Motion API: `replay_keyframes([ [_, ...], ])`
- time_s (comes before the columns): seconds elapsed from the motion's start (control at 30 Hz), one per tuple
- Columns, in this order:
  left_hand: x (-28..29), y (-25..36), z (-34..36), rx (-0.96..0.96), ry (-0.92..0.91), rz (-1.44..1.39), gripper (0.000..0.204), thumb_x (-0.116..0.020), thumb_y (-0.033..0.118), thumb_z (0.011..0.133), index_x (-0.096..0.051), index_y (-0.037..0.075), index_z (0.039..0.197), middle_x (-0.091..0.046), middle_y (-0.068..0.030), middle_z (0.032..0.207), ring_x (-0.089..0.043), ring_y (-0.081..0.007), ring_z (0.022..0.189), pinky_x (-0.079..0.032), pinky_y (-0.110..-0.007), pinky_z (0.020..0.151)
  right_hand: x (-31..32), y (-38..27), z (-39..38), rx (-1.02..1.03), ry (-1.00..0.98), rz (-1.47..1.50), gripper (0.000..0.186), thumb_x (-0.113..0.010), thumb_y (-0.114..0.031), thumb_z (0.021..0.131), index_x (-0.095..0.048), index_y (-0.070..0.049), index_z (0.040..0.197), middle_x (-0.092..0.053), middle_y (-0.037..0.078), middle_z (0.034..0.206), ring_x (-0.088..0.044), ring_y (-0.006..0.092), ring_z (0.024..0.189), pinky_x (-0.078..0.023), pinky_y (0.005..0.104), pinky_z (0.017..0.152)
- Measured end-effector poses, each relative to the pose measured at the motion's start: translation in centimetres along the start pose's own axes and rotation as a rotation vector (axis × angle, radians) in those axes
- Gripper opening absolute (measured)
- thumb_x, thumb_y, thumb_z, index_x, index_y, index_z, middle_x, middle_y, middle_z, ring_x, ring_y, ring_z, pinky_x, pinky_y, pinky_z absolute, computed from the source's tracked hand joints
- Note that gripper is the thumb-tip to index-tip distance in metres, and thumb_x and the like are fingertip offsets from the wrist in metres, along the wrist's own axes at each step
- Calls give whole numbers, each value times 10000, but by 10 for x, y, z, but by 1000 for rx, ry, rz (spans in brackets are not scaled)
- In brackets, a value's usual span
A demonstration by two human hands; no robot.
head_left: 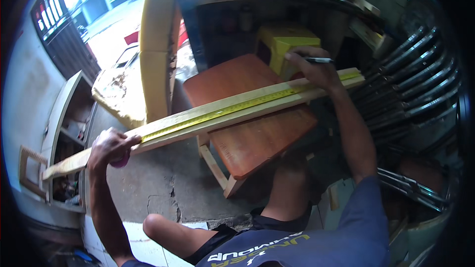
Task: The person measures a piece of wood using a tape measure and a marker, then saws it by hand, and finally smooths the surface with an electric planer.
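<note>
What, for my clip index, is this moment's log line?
left hand: gripping tape; right hand: holding pen; tape: along board; board: across table

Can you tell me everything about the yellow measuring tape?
The measuring tape is a long, thin yellow strip with dark markings, too small to read. It lies along the pale wooden beam, slanting up rightward over the reddish-brown tabletop. The left hand holds its left part; the purplish round thing below might be its case. The right hand is over its right part, maybe touching.
</note>
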State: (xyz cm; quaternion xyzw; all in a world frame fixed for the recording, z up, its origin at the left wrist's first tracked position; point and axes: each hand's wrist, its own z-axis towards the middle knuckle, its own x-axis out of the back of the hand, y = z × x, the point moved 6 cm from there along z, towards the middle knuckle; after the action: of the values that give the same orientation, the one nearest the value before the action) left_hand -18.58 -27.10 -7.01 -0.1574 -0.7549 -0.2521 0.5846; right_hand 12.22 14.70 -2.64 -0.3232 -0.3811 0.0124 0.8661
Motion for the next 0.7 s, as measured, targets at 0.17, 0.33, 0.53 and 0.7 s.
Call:
replay_keyframes([
  [0.17, 6, 9, -7, 96, -26, 28, 562, -709, 602, 811, -786, 48, 751, -688, -95, 620, -692, -197, 609, -550, -362, 664, 51, -18, -3, 25, 39, 29, 340, -690, -352, 952, -759, -25, 1015, -710, 49, 798, -670, 129, 775, -519, 319, 705],
  [0.33, 1, 2, 2, 77, -37, 23, 550, -709, 579, 825, -781, 41, 740, -680, -79, 600, -683, -185, 585, -547, -348, 644, 84, -14, -18, -125, 47, 109, 324, -698, -342, 953, -765, -30, 1011, -722, 26, 811, -645, 92, 768, -510, 290, 700],
  [0.53, 1, 2, 2, 93, -61, 11, 545, -706, 579, 831, -782, 48, 734, -673, -73, 584, -674, -169, 565, -542, -332, 624, 91, -4, -24, 7, 150, 176, 314, -680, -327, 968, -763, -26, 997, -696, 15, 766, -626, 62, 706, -525, 254, 614],
  [0.7, 3, -3, 5, 39, 2, 23, 490, -721, 472, 873, -760, 12, 709, -639, -50, 550, -608, -118, 497, -500, -305, 539, 85, -2, -25, -95, 106, 278, 290, -673, -316, 969, -768, -42, 990, -675, -3, 748, -607, 59, 638, -517, 245, 558],
])
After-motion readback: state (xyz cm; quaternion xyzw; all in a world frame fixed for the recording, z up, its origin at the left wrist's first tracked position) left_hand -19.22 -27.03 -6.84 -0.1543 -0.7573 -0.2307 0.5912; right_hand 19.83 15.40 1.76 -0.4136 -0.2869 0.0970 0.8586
